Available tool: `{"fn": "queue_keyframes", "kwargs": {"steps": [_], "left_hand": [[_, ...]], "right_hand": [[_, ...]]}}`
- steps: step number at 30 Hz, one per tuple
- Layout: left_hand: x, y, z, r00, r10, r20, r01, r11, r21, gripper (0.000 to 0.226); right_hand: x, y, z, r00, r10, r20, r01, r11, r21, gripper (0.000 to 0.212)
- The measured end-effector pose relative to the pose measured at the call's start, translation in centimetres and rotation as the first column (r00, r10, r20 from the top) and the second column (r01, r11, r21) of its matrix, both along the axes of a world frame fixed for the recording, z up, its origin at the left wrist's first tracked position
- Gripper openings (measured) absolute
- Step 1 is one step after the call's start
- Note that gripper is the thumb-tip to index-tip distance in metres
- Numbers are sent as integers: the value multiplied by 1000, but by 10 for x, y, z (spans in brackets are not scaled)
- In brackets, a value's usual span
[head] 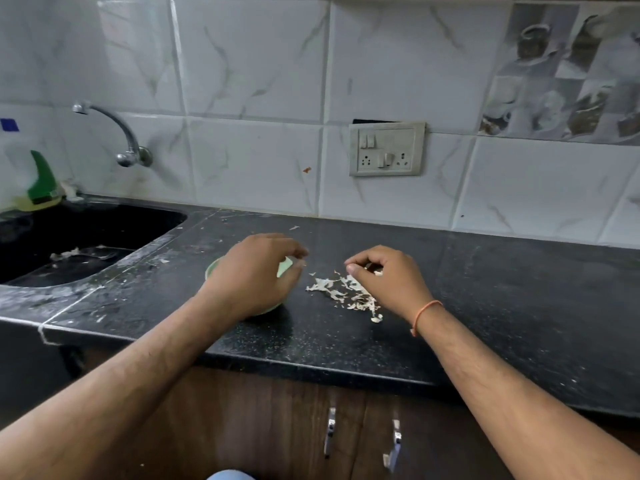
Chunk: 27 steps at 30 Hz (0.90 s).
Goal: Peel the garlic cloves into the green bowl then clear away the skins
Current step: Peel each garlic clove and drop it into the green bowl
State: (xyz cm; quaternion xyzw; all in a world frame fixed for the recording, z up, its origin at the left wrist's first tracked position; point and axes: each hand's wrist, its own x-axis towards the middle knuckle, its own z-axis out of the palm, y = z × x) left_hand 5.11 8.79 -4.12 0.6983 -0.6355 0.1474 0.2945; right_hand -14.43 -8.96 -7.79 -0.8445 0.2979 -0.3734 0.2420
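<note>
A pale green bowl (284, 268) stands on the black counter (519, 299), and my left hand (252, 271) hovers over it and hides most of it, fingers curled with the tips together. I cannot tell what the fingertips hold. A heap of dry white garlic skins (349, 294) lies on the counter to the right of the bowl. My right hand (388, 275) rests on the far right side of that heap, its curled fingers pinching a small pale piece, either a clove or a skin. The bowl's contents are hidden.
A dark sink (79, 237) with some scraps in it lies at the left, below a wall tap (119, 133). A green-topped bottle (40, 181) stands at the sink's back corner. A switch and socket plate (387, 149) is on the tiled wall. Cabinet handles (330, 431) hang below the counter edge.
</note>
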Motion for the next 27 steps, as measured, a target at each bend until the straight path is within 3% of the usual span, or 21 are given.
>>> {"fn": "queue_keyframes", "kwargs": {"steps": [4, 8, 11, 14, 18, 22, 27], "left_hand": [[-52, -19, -20, 989, -147, -8, 147, 987, 60, 40], [-82, -54, -61, 999, -30, 25, 18, 922, 388, 80], [-77, -81, -80, 990, 144, 6, -120, 804, 582, 95], [-70, -104, -86, 983, 181, -32, -120, 765, 633, 98], [-66, -121, -89, 999, 30, -39, -4, 843, 538, 81], [-62, -134, -91, 991, -40, -128, 77, 949, 304, 56], [-63, -145, -89, 990, -117, -81, 112, 992, -62, 31]], "right_hand": [[-59, -31, -20, 967, -198, -160, 177, 975, -134, 15], [-93, -48, -43, 840, -286, -460, 219, 956, -194, 43], [-95, -56, -51, 841, -254, -478, 200, 966, -163, 40], [-89, -64, -50, 895, -206, -396, 159, 976, -148, 27], [-80, -74, -47, 931, -221, -290, 191, 973, -127, 7], [-77, -81, -47, 938, -232, -259, 214, 972, -97, 6], [-84, -76, -45, 991, -118, 71, 110, 988, 107, 11]]}}
